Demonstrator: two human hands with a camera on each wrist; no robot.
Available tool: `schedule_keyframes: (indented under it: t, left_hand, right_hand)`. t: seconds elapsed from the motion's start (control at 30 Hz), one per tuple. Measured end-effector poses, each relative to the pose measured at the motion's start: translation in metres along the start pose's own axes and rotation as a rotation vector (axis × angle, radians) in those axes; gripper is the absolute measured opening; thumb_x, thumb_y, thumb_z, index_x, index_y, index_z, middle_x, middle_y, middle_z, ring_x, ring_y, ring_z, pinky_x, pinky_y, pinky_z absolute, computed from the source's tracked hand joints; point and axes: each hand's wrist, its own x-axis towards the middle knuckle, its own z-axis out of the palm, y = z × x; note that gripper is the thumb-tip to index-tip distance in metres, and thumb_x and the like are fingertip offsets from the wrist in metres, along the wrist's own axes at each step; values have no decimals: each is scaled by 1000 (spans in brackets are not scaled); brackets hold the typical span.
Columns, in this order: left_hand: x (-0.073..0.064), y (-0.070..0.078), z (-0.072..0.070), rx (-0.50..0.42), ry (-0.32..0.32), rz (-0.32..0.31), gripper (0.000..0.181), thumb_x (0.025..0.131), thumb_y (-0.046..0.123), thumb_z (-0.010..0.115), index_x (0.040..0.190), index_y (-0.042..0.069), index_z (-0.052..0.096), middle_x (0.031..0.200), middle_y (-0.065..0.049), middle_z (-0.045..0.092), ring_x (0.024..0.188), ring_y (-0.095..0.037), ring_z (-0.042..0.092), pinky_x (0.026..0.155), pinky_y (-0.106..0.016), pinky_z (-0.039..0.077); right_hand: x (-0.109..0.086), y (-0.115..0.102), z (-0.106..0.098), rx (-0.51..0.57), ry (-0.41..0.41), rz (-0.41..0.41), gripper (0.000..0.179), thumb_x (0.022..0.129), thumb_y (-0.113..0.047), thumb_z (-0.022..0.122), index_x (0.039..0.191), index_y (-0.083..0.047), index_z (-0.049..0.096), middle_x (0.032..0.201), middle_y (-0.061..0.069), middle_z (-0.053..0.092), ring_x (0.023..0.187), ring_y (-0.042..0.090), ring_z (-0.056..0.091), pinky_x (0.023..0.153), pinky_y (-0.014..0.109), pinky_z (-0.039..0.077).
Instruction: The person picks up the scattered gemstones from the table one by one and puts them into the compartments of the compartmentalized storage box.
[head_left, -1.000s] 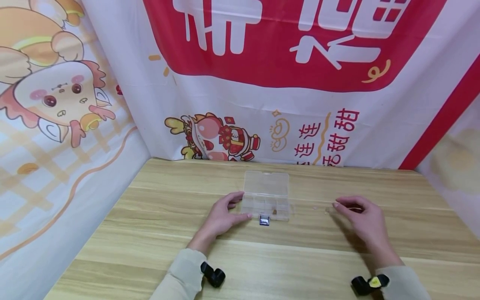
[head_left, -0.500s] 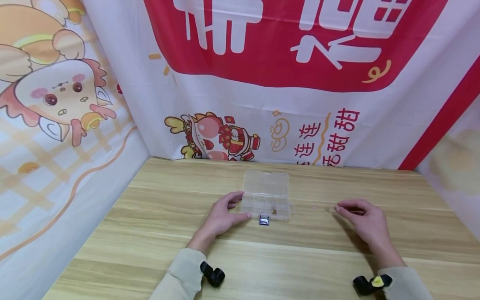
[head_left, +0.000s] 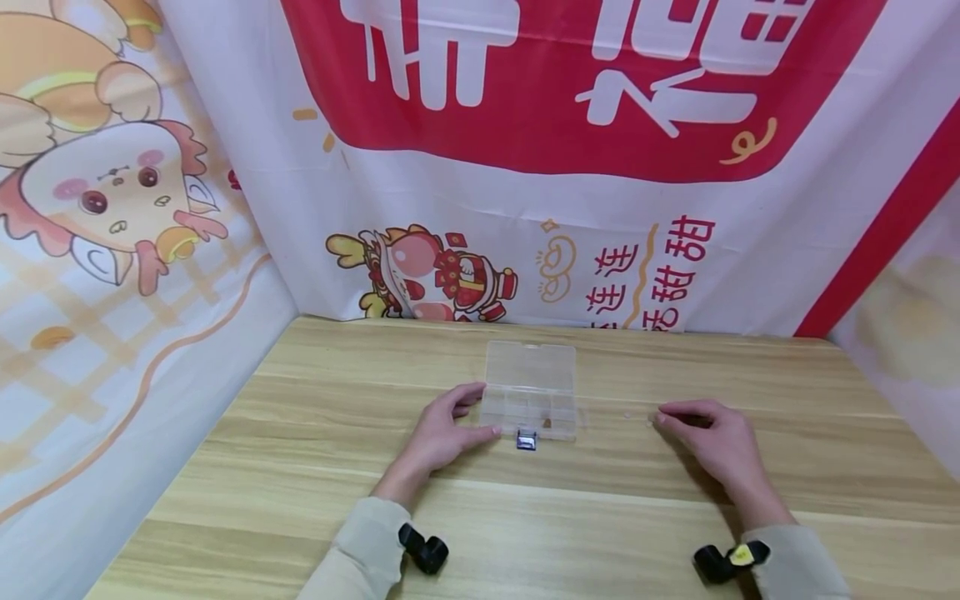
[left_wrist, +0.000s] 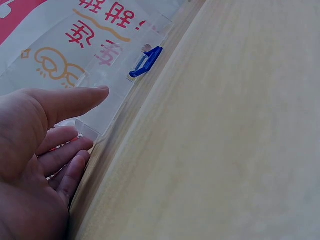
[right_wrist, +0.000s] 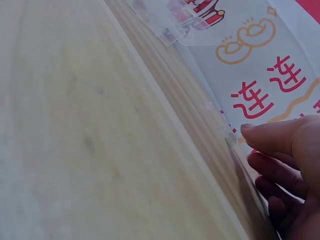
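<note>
A clear plastic compartment box (head_left: 527,404) stands on the table with its lid (head_left: 530,365) raised at the back. My left hand (head_left: 442,425) holds its left end, thumb along the front and fingers at the side. A blue latch (left_wrist: 146,62) sits on the front of the box. A small brown piece (head_left: 547,423) lies in a front right compartment. To the right, my right hand (head_left: 708,433) is low over the table, thumb and forefinger tips close together. Just beyond its thumb lies a small clear piece (right_wrist: 230,138). Part of the right forefinger is hidden behind the thumb.
Another tiny clear piece (head_left: 627,415) lies on the wooden table (head_left: 570,533) between box and right hand. Printed cloth (head_left: 435,183) hangs along the table's back edge, and a second cloth (head_left: 247,350) hangs at the left.
The right hand first drew back slightly to the right, then moved left to the nearer clear piece. The left hand stays at the box.
</note>
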Motion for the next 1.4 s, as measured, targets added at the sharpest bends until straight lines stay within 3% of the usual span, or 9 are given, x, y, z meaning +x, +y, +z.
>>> schedule_keyframes:
  t: [0.1,0.33,0.73,1.4]
  left_hand:
    - [0,0,0,0,1,-1,74,85,28,93,151,19,61,149,-6,66,138,-33,59,122,-56,46]
    - [0,1,-1,-1,0,-3,74,85,28,93,151,19,62,149,-5,66,138,-33,59,122,-56,46]
    - [0,2,-1,-11,-1,-24,75,82,27,95,150,20,62,148,-5,67,137,-33,59,122,-56,46]
    - [-1,2,0,-24,-2,-31,74,83,27,94,150,21,63,148,-4,67,138,-33,58,122,-56,45]
  right_hand:
    - [1,0,1,6,-19,-12,45,97,-44,81,126,-10,80,139,21,70,136,41,60,113,60,47]
    - [1,-3,4,-47,-17,-63,33,98,-34,81,121,-11,82,129,18,71,126,37,64,102,46,50]
    - [1,-3,5,-84,-8,-105,26,99,-31,80,117,-12,83,122,15,71,118,34,65,94,38,49]
    - [2,-2,7,-111,6,-150,21,99,-23,79,115,-10,83,120,16,71,116,36,65,94,43,51]
